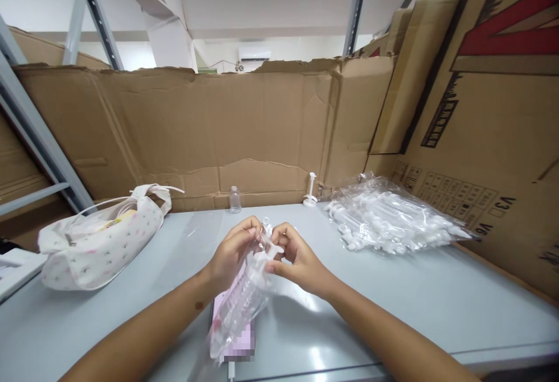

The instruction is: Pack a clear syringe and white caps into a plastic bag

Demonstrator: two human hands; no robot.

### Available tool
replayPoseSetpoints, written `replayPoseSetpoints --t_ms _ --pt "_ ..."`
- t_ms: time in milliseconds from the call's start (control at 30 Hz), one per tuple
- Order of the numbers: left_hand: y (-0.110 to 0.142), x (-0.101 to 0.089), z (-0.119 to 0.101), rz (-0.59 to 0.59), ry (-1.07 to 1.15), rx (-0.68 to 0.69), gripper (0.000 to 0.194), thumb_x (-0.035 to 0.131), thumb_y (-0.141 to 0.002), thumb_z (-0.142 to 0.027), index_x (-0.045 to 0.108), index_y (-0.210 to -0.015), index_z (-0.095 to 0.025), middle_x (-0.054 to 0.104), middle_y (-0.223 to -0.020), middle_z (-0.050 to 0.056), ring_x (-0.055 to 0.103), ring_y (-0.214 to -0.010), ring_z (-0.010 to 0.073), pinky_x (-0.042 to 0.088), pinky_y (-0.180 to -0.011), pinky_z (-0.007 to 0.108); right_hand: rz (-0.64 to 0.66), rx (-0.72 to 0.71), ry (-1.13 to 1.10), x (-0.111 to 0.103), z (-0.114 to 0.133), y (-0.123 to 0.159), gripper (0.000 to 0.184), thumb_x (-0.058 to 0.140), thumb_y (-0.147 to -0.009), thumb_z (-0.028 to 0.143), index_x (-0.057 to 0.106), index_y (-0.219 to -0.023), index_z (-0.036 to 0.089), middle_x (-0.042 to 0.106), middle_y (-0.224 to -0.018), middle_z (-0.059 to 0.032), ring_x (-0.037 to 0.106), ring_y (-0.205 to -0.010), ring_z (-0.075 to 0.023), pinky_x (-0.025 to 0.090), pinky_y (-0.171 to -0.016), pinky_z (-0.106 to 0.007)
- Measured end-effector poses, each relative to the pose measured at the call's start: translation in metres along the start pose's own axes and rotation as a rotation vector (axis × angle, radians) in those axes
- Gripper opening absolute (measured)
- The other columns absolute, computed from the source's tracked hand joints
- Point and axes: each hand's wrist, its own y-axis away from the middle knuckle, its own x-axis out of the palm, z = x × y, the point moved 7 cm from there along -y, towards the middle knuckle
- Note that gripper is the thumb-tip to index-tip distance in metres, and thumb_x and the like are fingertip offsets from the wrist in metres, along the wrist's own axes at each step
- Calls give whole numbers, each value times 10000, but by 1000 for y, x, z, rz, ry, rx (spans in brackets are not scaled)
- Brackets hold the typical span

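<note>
Clear plastic crinkles between both hands: a small bag [238,306] with a pump-topped bottle inside it hangs from the fingers near the middle of the grey table [393,306]. The left hand [231,254] pinches the bag's mouth from the nine o'clock side, fingers closed on the film. The right hand [297,257] pinches the same mouth from three o'clock, thumb and forefinger pressed on the white pump head [273,249] that shows at the top. The bag's body trails away from the grip toward six o'clock, blurred, lying over a pink flat object [238,344] on the table.

Judging by how things lie, the work is partly through: at two o'clock from the hands a heap of bagged pieces [388,222] rests against the cardboard wall [196,126], well apart from the grip. Loose parts stand at the wall: a small clear bottle [235,199] at twelve o'clock and a white pump [310,190] at one o'clock, neither yet bagged. A flat clear sheet [196,236] lies just at ten o'clock of the left hand. The piece in hand looks filled; whether its mouth is closed I cannot tell. A cloth pouch [100,242] sits at nine o'clock.
</note>
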Motion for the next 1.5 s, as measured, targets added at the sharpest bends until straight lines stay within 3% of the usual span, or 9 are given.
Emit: replayPoseSetpoints --t_ms 200,400,600,700,900,1000,1100,1367,1500 --pt "0 7 -17 7 -76 111 145 446 -832 -186 486 -695 -164 435 -691 -12 389 -611 106 333 -619 228 -11 -181 145 -5 14 0 128 653 -791 347 607 -798 227 548 -852 -15 526 -780 -149 410 -662 -276" --pt "2 17 -28 27 -106 157 132 458 -841 -239 489 -730 -175 431 -753 -9 401 -608 105 338 -591 237 143 -223 304 13 26 7 532 299 -934 493 717 -773 206 589 -912 -79 548 -894 -194 420 -811 -348" --pt "8 27 -69 48 -176 416 144 450 -852 -217 519 -732 -177 461 -765 3 418 -633 112 350 -633 255 -219 -247 203 -21 30 6 291 513 -857 473 615 -1021 256 571 -1008 -62 541 -887 -191 435 -747 -321" --pt "11 36 -94 33 -219 516 145 464 -858 -229 540 -742 -184 501 -802 15 433 -637 116 372 -633 265 -44 -57 -26 -16 11 -1 501 625 -758 517 524 -1177 262 562 -1103 -81 531 -1007 -228 432 -818 -357" --pt "13 51 -125 -29 -196 677 112 511 -853 -234 560 -761 -193 520 -830 21 505 -653 123 432 -582 256 448 305 -390 28 -5 9 771 689 -613 614 494 -1249 223 602 -1119 -115 534 -1083 -265 351 -933 -398" --pt "6 42 -122 -106 -188 657 112 475 -868 -200 556 -792 -191 528 -852 21 539 -687 123 458 -592 241 607 375 -362 38 0 17 803 760 -512 583 557 -1177 183 647 -1017 -106 567 -1038 -277 386 -882 -370" --pt "-4 20 -115 -214 -192 588 118 456 -872 -185 550 -800 -184 544 -835 20 547 -703 119 464 -619 229 647 375 -317 36 2 19 750 818 -457 494 602 -1095 164 664 -975 -92 586 -1005 -276 405 -849 -347" --pt "-17 -30 -102 -398 -190 532 102 480 -850 -190 550 -777 -184 553 -824 6 532 -695 101 444 -605 203 540 372 -367 32 -4 15 565 791 -579 424 591 -1033 153 660 -994 -116 610 -983 -268 431 -822 -363" --pt "-16 -47 -89 -479 -261 431 172 485 -872 -333 519 -1012 -238 557 -1044 30 582 -802 139 482 -656 255 291 348 -320 15 -14 3 478 772 -643 354 563 -1035 178 662 -961 -83 654 -836 -219 461 -767 -353"
